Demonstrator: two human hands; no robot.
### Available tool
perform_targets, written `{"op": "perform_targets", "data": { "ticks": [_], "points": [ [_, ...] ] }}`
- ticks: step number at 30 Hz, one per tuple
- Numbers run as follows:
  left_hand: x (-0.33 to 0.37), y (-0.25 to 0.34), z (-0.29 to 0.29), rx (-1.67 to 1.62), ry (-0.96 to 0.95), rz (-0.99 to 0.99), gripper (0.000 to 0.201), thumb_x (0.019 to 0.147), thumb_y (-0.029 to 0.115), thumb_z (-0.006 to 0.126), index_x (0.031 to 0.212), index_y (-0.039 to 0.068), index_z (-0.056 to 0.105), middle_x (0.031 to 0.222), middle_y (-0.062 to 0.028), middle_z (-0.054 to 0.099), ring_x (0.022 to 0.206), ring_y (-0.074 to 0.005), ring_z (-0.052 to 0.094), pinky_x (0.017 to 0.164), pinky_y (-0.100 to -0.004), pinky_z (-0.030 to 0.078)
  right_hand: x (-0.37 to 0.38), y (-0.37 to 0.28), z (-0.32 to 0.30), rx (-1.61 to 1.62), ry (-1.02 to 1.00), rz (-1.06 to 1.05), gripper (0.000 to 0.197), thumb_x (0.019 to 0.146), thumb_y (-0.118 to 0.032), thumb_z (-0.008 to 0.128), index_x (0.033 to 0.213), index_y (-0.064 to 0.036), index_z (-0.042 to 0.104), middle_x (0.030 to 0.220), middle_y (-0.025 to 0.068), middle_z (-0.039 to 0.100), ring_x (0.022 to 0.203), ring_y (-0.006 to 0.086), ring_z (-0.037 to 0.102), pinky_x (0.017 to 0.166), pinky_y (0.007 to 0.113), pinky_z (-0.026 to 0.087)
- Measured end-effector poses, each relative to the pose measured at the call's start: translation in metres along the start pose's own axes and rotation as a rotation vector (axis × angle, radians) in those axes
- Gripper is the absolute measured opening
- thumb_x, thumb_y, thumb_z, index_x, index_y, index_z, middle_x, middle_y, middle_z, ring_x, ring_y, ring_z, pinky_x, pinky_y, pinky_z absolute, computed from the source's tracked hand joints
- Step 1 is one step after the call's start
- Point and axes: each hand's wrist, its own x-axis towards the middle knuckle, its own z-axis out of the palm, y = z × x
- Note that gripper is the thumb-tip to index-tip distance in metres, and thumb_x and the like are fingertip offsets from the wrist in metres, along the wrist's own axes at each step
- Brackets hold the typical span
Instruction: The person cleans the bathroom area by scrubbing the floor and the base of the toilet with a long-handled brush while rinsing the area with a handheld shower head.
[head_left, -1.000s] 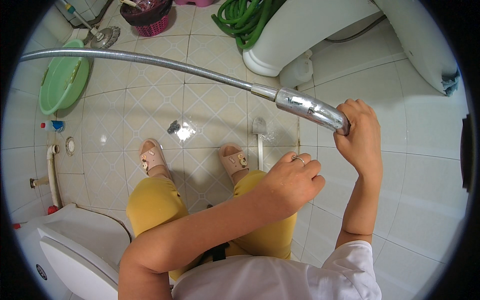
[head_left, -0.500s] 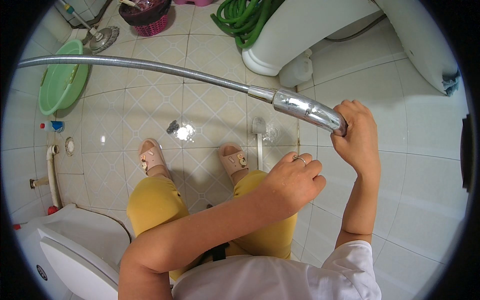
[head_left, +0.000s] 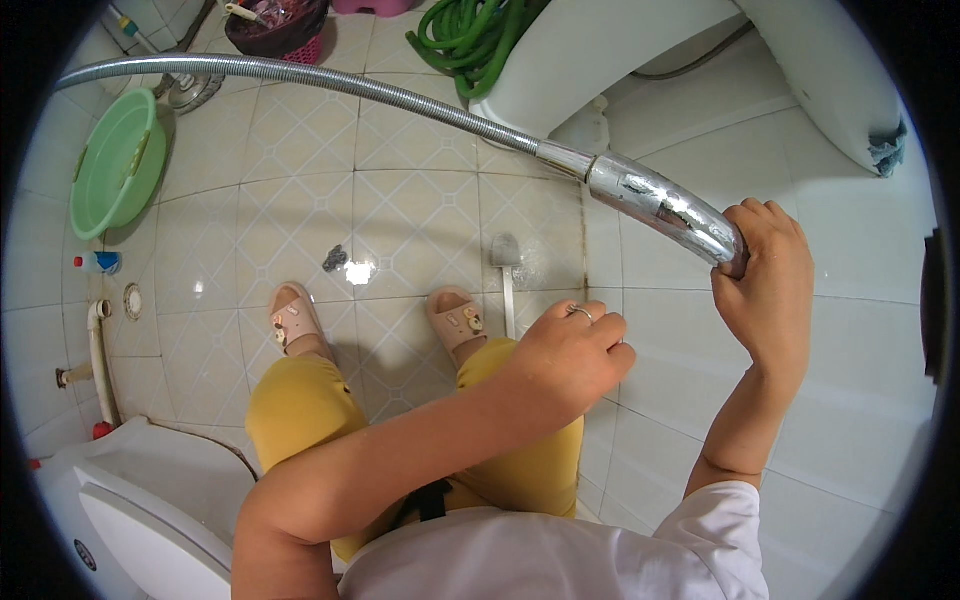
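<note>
In my right hand (head_left: 775,275) is the end of a chrome shower head (head_left: 665,208) with worn, flaking plating. The fingers wrap over its far end, beside the tiled wall. From its other end a ribbed metal shower hose (head_left: 330,82) arcs away to the upper left. My left hand (head_left: 572,358), wearing a ring, is curled into a fist over my right knee, lower than the shower head and apart from it. Its palm side is hidden, so anything inside cannot be made out. A white-handled brush (head_left: 506,255) lies on the floor beyond it.
A white pedestal (head_left: 555,65) stands ahead with a green hose (head_left: 470,45) beside it. Leftward are a green basin (head_left: 120,165), a bottle (head_left: 100,263), a floor drain (head_left: 133,302) and a pipe (head_left: 100,360). The toilet (head_left: 160,500) is near left. A dark clump (head_left: 335,258) lies on wet tiles (head_left: 300,215).
My right hand has moved right with the shower head, and the hose has shifted along. My left hand has shifted slightly left, still curled.
</note>
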Motion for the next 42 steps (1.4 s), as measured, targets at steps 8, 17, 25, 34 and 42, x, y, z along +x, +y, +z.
{"op": "perform_targets", "data": {
  "ticks": [8,17,25,34,42],
  "points": [
    [-0.005,-0.002,-0.005,0.003,0.044,0.011,0.011,0.073,0.017,0.062,0.076,0.009,0.057,0.082,-0.0048,0.051,0.085,-0.0217,0.053,0.078,-0.0355,0.043,0.0,-0.007,0.004,-0.021,0.022,-0.082,0.019,0.055,0.006,0.055,0.071,-0.0026,0.056,0.07,0.0097,0.051,0.071,0.0292,0.048,0.068,0.037,0.04],
    [-0.001,0.001,-0.037,0.221,0.185,0.152,0.009,0.064,0.014,0.058,0.07,0.009,0.053,0.078,-0.0044,0.05,0.081,-0.0212,0.053,0.07,-0.0319,0.044,0.025,-0.036,0.058,0.233,0.091,-0.212,0.018,0.055,0.001,0.057,0.073,-0.0048,0.057,0.07,0.0086,0.051,0.074,0.0291,0.049,0.071,0.038,0.04],
    [0.004,-0.013,-0.084,0.572,0.209,-0.042,0.014,0.065,0.013,0.061,0.078,0.008,0.058,0.091,-0.0089,0.051,0.095,-0.0253,0.05,0.081,-0.0361,0.041,0.053,-0.07,0.123,0.303,0.147,-0.351,0.01,0.063,-0.008,0.059,0.073,-0.0092,0.058,0.074,0.0059,0.054,0.078,0.0261,0.052,0.076,0.038,0.04],
    [-0.062,-0.096,-0.145,0.688,-0.019,-0.617,0.037,0.068,0.014,0.071,0.101,0.009,0.055,0.098,-0.011,0.055,0.099,-0.0299,0.052,0.086,-0.0452,0.038,0.06,-0.155,0.151,0.486,0.127,-0.395,0.018,0.054,-0.003,0.062,0.071,-0.0088,0.061,0.075,0.006,0.056,0.079,0.0267,0.051,0.075,0.037,0.037],
    [-0.19,-0.145,-0.136,0.557,-0.058,-0.71,0.032,0.069,0.014,0.071,0.097,0.008,0.057,0.089,-0.0095,0.058,0.089,-0.0299,0.056,0.073,-0.041,0.045,0.056,-0.207,0.195,0.807,-0.048,-0.743,0.056,0.066,-0.021,0.073,0.118,-0.0122,0.055,0.118,0.0117,0.049,0.121,0.0304,0.037,0.106,0.043,0.024]
  ]
}}
